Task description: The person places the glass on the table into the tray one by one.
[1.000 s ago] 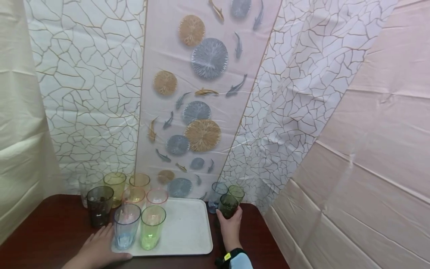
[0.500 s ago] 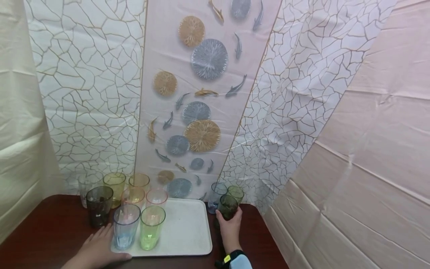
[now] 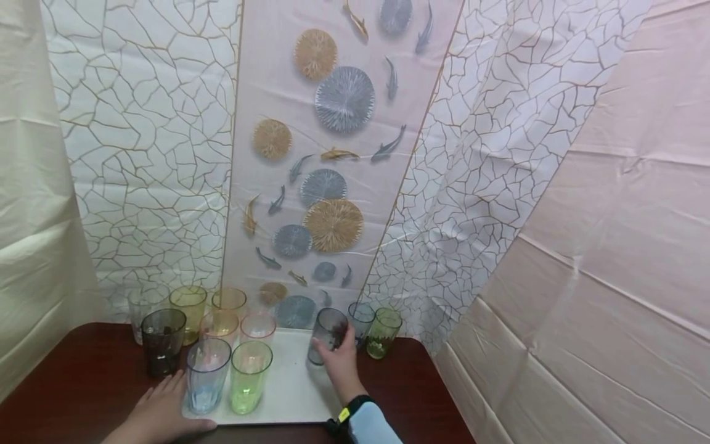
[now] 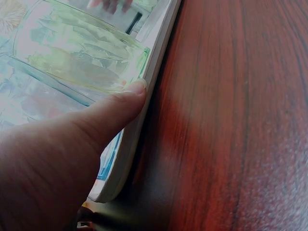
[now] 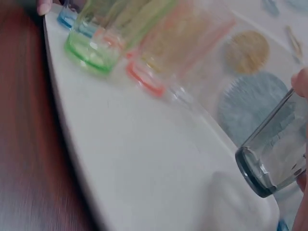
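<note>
My right hand (image 3: 341, 364) grips a grey clear tumbler (image 3: 328, 342) over the right back of the white tray (image 3: 296, 382). In the right wrist view the base of the grey tumbler (image 5: 276, 149) is apart from the tray, tilted. My left hand (image 3: 155, 410) rests at the tray's front left corner, fingers stretched along its left side. The left wrist view has my left hand's thumb (image 4: 113, 113) lying along the front rim. On the tray's left part stand a blue tumbler (image 3: 208, 379), a green tumbler (image 3: 249, 379) and a pink-rimmed tumbler (image 3: 257, 327).
Left of the tray are a dark tumbler (image 3: 163, 345), a clear tumbler (image 3: 145, 311) and a yellow tumbler (image 3: 187, 311). Orange-tinted tumblers (image 3: 220, 324) stand at the back left. A blue-grey tumbler (image 3: 360, 319) and an olive-green tumbler (image 3: 383, 336) are right of the tray. A patterned curtain hangs behind.
My right hand has lifted the grey tumbler from beside the olive-green one and carried it left, over the tray. The left hand has stayed in place.
</note>
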A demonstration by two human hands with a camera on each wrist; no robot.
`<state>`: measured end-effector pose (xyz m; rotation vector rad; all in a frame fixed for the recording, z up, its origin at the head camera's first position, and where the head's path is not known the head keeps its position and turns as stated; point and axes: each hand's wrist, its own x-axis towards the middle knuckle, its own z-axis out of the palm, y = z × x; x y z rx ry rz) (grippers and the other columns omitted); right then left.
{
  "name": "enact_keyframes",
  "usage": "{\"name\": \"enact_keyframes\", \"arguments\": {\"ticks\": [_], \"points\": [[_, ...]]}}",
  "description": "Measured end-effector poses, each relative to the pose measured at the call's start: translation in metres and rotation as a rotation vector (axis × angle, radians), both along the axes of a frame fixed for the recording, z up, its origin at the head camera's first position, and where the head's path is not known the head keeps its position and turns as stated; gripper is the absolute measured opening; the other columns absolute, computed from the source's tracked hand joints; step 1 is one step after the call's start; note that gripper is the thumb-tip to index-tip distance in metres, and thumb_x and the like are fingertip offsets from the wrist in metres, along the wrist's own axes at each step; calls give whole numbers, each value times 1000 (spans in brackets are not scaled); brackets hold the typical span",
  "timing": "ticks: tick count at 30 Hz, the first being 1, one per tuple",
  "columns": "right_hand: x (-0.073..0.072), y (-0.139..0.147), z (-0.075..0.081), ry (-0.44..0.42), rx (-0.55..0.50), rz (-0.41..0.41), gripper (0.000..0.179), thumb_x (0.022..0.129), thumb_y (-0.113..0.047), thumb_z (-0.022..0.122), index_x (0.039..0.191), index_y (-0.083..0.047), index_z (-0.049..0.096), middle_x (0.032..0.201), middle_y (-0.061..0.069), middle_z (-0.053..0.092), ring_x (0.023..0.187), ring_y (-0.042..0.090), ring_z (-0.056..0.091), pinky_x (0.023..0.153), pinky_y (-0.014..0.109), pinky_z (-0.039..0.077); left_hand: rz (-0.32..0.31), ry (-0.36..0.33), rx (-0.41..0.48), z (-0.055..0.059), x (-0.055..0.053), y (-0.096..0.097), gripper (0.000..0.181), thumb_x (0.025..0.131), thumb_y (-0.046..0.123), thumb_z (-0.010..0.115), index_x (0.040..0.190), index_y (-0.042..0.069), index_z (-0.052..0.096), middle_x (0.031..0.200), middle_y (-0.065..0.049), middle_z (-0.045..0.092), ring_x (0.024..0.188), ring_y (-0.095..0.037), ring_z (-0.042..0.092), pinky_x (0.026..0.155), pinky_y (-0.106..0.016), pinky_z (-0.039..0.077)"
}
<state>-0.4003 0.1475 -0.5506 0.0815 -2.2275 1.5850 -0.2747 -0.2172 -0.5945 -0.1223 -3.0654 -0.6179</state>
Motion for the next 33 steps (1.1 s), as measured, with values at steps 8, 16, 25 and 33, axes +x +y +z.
{"name": "enact_keyframes", "arguments": {"ticks": [8, 16, 25, 33], "points": [[-26, -53, 18, -138, 27, 85, 98, 79, -44, 89, 156, -19, 34, 146, 8, 53, 139, 29, 47, 115, 51, 42, 10, 7, 13, -6, -3, -1, 148, 61, 94, 66, 148, -22, 38, 151, -47, 33, 136, -66, 29, 106, -80, 27], [-48, -73, 20, -176, 67, 140, 101, 83, -34, 87, 162, -15, 27, 159, 14, 44, 146, 29, 39, 118, 50, 38, 14, 8, 0, -2, 0, 0, 145, 63, 92, 66, 146, -23, 39, 150, -48, 33, 135, -66, 29, 107, -79, 27], [-54, -78, 6, -190, 80, 168, 105, 82, -32, 88, 163, -13, 24, 162, 15, 39, 148, 29, 35, 120, 50, 34, 11, -12, 3, 0, 1, 1, 145, 63, 92, 67, 147, -23, 39, 150, -48, 32, 136, -66, 28, 108, -78, 26], [-55, -82, 1, -161, 98, 180, 100, 83, -35, 88, 160, -13, 28, 158, 13, 43, 146, 28, 40, 118, 49, 38, 13, -7, 0, 7, 4, 1, 145, 62, 92, 67, 147, -22, 39, 151, -47, 33, 136, -65, 28, 109, -78, 26]]}}
